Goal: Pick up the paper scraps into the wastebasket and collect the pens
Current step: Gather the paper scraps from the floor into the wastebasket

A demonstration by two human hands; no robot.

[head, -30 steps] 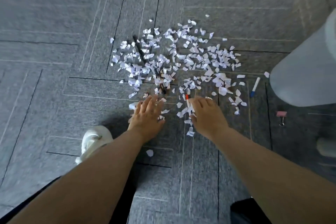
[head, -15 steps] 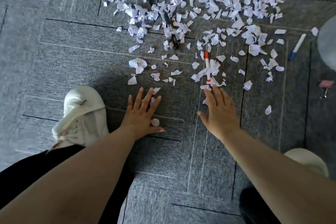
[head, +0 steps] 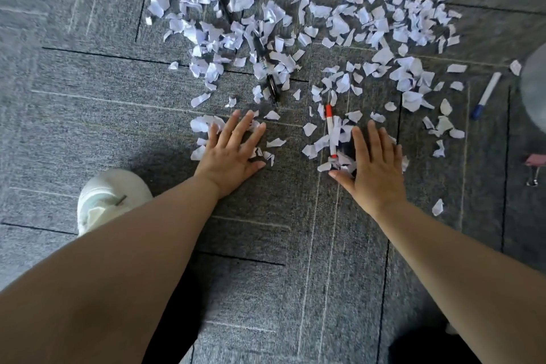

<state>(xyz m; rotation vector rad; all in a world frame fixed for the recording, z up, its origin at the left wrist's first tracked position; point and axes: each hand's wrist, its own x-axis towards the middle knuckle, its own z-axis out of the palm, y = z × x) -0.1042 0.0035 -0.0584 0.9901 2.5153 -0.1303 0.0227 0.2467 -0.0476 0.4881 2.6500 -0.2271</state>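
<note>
At the far left a white shoe (head: 106, 198) stands on the grey carpet floor (head: 88, 103). The left hand (head: 233, 154) lies flat, palm down, with fingers straight and spread. It grasps nothing and rests on a few paper scraps (head: 295, 23) at the near edge of the pile. The scraps lie thickly scattered on the carpet from beyond the left hand across to the right. A black pen (head: 271, 84) lies among them beyond the left hand, half covered. Between the hands lies a white pen with a red cap (head: 328, 115), with scraps over its middle and near end. The right hand (head: 375, 168) is also flat and released, fingers straight, its thumb touching the scraps by that pen's near end. Further right a white pen with a blue cap (head: 487, 91) lies clear of the pile. At the right edge the blurred side of the wastebasket (head: 534, 89) shows, with a pink binder clip (head: 534, 164) on the carpet nearer the camera.
</note>
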